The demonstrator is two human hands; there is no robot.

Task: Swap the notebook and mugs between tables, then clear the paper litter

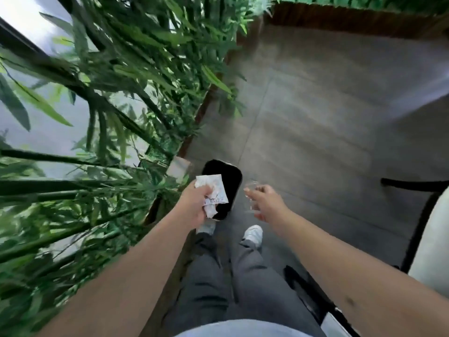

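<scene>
Judging by the crumpled paper litter [213, 194] gripped in the left hand [194, 205] right over the near edge of the open black bin [227, 176], the clearing step looks underway, so only letting go seems needed, while something clear, too blurred to name, is pinched by the right hand [266, 203].

crumpled white printed paper [211, 193] is bunched in the left hand [193, 205], held above the open dark bin [227, 183]; a clear thin wrapper [252, 195], blurred, is pinched in the right hand [266, 203].
</scene>
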